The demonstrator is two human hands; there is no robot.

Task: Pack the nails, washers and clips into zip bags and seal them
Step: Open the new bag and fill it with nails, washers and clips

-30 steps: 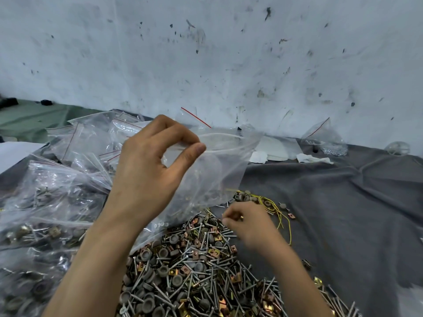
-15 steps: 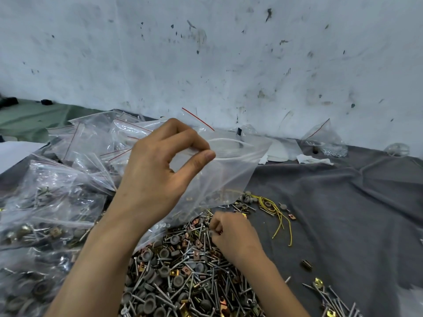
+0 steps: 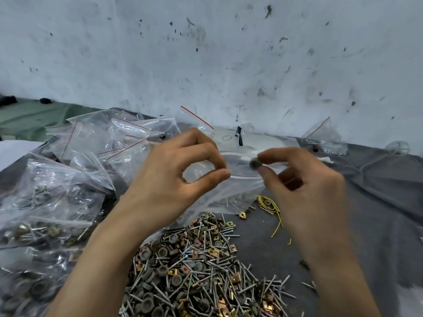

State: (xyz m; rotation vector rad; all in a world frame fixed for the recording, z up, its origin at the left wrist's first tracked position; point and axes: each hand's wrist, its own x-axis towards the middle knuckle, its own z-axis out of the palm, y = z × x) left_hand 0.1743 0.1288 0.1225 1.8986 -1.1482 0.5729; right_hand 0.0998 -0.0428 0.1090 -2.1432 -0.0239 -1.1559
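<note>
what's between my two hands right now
Head view: only the clear rim of the zip bag spans the gap, pinched by the left hand, while the right hand pinches a grey washer at it.

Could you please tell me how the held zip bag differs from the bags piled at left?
The held zip bag is lifted, pinched by the left hand; the piled bags lie untouched on the cloth. The piled bags visibly hold hardware; the held zip bag's contents are unclear. Both are clear plastic.
</note>
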